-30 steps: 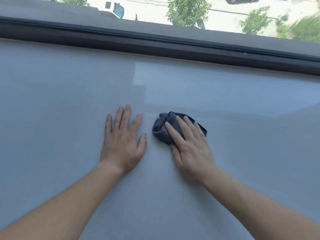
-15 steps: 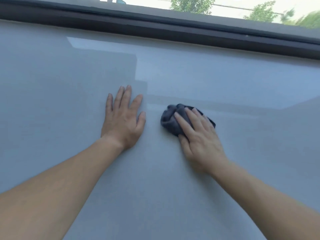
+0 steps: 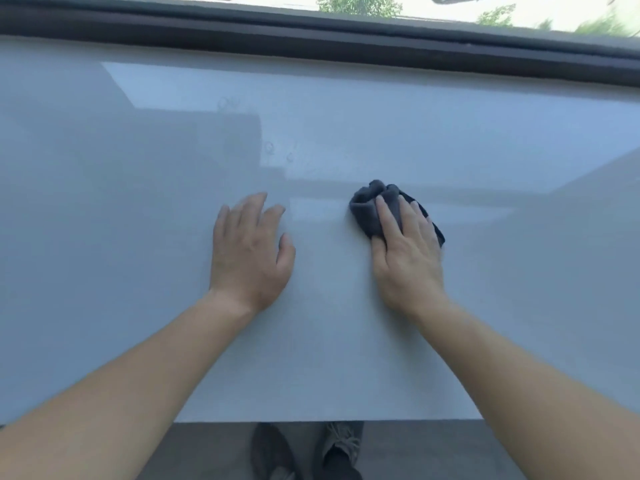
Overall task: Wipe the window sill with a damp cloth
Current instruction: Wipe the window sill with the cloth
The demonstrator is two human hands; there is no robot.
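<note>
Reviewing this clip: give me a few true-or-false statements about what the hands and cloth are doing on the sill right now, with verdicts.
1. The right hand presses a dark cloth on the sill. True.
2. The left hand also holds a cloth. False: it is bare, palm down on the sill.
3. The cloth lies spread out flat. False: it is bunched up under the fingers.
4. Faint ring marks show on the sill beyond the hands. True.
5. The two hands touch each other. False: bare sill lies between them.
</note>
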